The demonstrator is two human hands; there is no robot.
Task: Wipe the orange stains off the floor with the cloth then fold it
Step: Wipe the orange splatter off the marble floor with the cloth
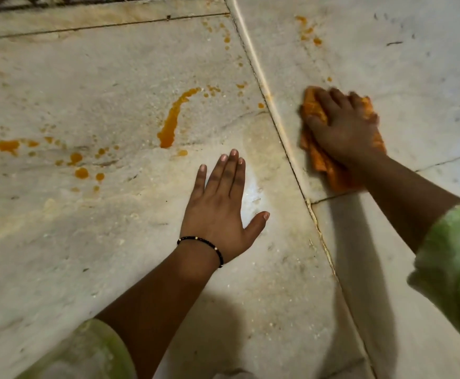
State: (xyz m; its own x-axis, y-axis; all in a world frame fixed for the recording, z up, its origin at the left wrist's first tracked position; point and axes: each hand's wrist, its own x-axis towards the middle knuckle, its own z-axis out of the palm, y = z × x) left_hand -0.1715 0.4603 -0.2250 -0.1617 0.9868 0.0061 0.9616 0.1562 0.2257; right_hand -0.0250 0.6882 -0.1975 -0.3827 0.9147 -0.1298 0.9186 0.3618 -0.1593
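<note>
Wiping w/ my right hand point(342, 127) curled on the cloth point(332, 170), right of the floor point(86, 242) seam. Left hand point(217, 209) flat, fingers straight, bracing. Big orange streak point(172, 119) untouched, so next prob. carry cloth left across seam.

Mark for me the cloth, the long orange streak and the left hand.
cloth point(312, 109): head view, on the bunched orange fabric showing beside the fingers.
long orange streak point(172, 120): head view, middle of the curved streak.
left hand point(217, 212): head view, back of the hand, flat on the floor.
</note>
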